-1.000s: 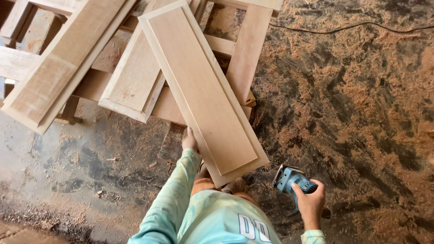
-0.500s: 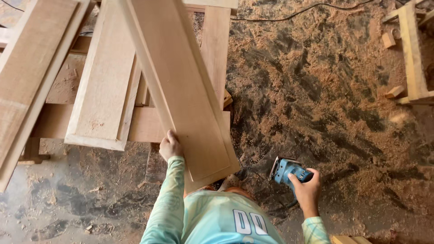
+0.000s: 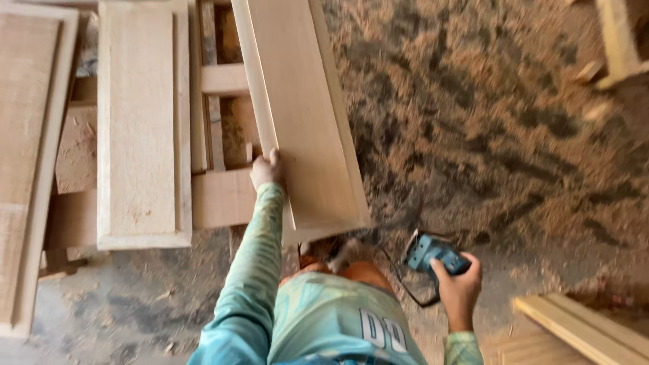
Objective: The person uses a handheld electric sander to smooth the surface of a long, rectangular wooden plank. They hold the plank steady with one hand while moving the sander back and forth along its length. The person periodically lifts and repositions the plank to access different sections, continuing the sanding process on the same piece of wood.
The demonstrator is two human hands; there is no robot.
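Looking down through the head camera, we have our left hand (image 3: 265,169) gripping the left edge of a long pale wooden panel (image 3: 304,115), fingers curled over the rim and holding it. That panel runs away from us, slightly tilted, its near end just above our knees and its far end out of the picture's top. Our right hand (image 3: 460,287) is wrapped tight around a blue power sander (image 3: 427,254), held low at our right side, clear of the panel, with its dark cord looping below it. Left of the held panel, a second framed panel (image 3: 142,128) lies flat on a wooden frame (image 3: 223,196), and a third board (image 3: 27,162) sits at the far left edge. Sawdust (image 3: 500,135) blankets the floor to our right, and stacked planks (image 3: 581,328) show at the lower right corner.
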